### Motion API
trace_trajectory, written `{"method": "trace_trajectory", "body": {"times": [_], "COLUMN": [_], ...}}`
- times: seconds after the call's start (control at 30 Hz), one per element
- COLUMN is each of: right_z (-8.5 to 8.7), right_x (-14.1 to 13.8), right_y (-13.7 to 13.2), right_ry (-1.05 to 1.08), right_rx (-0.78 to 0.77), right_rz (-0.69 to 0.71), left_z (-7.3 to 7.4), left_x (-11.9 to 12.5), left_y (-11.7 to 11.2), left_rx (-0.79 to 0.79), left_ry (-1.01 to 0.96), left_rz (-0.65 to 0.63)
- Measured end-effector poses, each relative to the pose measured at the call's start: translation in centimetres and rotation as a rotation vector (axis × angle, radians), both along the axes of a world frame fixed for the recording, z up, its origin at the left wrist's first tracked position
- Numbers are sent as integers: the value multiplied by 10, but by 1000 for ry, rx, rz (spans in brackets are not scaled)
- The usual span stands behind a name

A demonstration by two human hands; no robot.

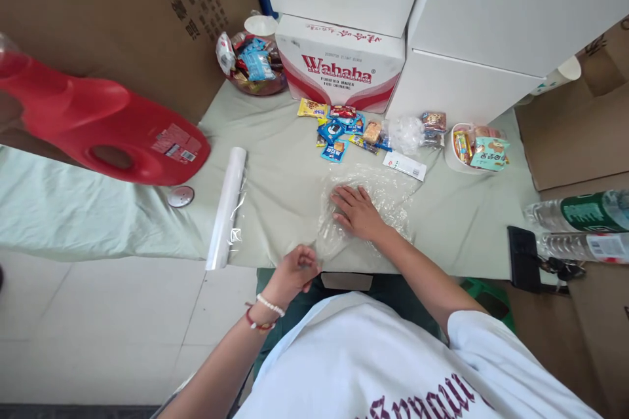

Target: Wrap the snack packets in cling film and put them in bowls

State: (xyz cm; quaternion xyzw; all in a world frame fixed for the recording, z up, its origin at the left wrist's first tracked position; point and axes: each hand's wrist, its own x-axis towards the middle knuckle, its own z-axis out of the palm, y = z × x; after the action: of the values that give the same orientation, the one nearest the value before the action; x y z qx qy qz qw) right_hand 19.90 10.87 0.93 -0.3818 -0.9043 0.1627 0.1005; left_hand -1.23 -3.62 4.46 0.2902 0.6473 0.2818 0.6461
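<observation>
A crumpled sheet of clear plastic film (393,200) lies spread on the cloth-covered table. My right hand (358,211) rests on top of it, palm down with the fingers stretched out. At the table's front edge, my left hand (297,267) is closed in a pinch on the near left corner of the film. To the left lies a white roll (227,209) with some clear film along its side. Beyond the film are several small wrapped snacks (334,129), a white labelled packet (404,165) and a bunched-up clear plastic bag (407,135).
A white tub (464,165) of snacks stands right, a full snack bowl (260,86) back left. The Wahaha carton (339,69) backs the table. A large red jug (113,124) is left; bottles (584,211) and a black phone (523,258) are at the right edge.
</observation>
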Motion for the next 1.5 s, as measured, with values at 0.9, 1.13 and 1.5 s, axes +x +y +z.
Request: {"method": "trace_trajectory", "body": {"times": [0.9, 1.13, 1.5], "right_z": [78, 54, 56], "right_x": [-2, -52, -44], "right_y": [146, 163, 278], "right_ry": [-216, -356, -448], "right_rx": [-9, 20, 44], "right_rz": [-367, 99, -586], "left_z": [-44, -42, -44], "left_x": [5, 2, 3], "left_y": [116, 118, 118], "left_rx": [815, 818, 805], "left_ry": [1220, 1209, 1185], "left_rz": [-619, -611, -640]}}
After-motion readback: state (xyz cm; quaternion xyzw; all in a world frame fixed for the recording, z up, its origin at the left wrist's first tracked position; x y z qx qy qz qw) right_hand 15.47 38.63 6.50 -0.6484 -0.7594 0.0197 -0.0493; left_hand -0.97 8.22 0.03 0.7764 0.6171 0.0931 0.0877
